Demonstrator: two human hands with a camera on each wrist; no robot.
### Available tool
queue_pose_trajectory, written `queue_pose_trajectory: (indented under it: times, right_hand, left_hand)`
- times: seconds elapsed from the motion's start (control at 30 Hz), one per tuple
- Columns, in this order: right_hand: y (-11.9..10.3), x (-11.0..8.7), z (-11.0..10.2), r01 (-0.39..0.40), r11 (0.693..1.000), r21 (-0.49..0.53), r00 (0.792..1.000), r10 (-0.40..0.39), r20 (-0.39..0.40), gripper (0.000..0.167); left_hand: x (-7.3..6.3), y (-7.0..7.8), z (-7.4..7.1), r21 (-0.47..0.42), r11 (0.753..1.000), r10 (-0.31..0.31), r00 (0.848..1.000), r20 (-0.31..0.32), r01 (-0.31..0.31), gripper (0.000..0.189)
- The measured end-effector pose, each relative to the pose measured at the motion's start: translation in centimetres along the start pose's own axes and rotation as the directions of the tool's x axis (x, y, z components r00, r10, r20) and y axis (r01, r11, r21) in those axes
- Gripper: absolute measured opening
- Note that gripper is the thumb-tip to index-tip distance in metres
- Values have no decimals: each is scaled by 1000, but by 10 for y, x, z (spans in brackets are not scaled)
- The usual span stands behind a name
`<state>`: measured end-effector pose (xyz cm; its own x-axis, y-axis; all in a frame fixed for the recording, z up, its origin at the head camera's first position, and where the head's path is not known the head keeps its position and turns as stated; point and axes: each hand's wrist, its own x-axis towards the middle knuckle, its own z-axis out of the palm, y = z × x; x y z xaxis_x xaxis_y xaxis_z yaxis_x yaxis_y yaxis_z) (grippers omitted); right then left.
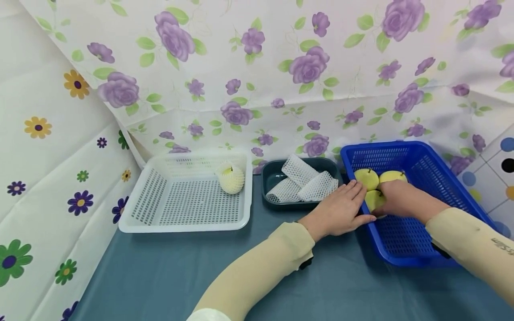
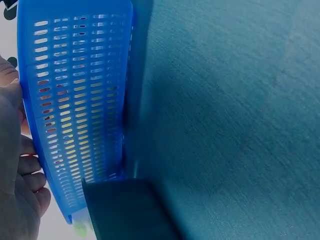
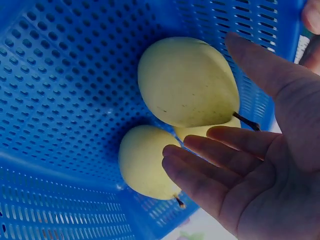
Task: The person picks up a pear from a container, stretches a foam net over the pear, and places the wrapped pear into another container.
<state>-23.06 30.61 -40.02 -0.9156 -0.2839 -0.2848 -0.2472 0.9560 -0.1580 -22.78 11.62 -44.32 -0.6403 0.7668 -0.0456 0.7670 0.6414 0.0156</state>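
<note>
Inside the blue basket (image 1: pixel 405 238), my right hand (image 1: pixel 405 198) is at the nearest of three yellow-green pears. In the right wrist view its thumb and fingers spread on either side of that pear (image 3: pixel 187 82), without visibly closing round it. A second pear (image 3: pixel 147 162) lies below the fingertips there; the third pear (image 3: pixel 200 131) is mostly hidden. My left hand (image 1: pixel 339 209) rests on the basket's left rim, fingers extended together and thumb apart. Left of it, white foam net sleeves (image 1: pixel 319 187) lie in a dark green tray (image 1: pixel 267 178).
At left stands a white perforated basket (image 1: pixel 184 227), holding one pear in a foam net (image 1: pixel 231 180). A blue-grey cloth (image 1: pixel 160 276) covers the table. Floral sheeting (image 1: pixel 257 89) hangs behind the containers. The tray sits between the two baskets.
</note>
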Motion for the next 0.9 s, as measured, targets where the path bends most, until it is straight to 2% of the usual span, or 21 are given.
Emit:
queue_pose_trajectory:
  times: [0.2, 0.3, 0.53, 0.63, 0.8, 0.9]
  right_hand:
    - [2, 5, 5, -14, 999, -29, 1000, 15, 22, 80]
    - [2, 6, 7, -10, 1000, -12, 1000, 11, 25, 83]
    - [1, 5, 9, -39, 999, 2, 994, 39, 103, 91]
    - [0, 4, 10, -4, 999, -33, 997, 7, 81, 87]
    - [-2, 3, 12, 60, 994, -93, 997, -55, 50, 72]
    - [-1, 3, 13, 75, 993, -96, 995, -68, 70, 74]
  left_hand:
    - [-1, 0, 0, -20, 1000, -11, 1000, -9, 11, 80]
    - [0, -1, 0, -23, 1000, -14, 1000, -13, 14, 81]
    - [1, -2, 1, -49, 999, -14, 1000, -1, 14, 83]
    - [1, -3, 2, -59, 998, -15, 1000, -1, 15, 83]
    - [2, -3, 2, -65, 998, -11, 1000, -3, 10, 83]
    - [2, -3, 2, -73, 997, -11, 1000, 2, 11, 83]
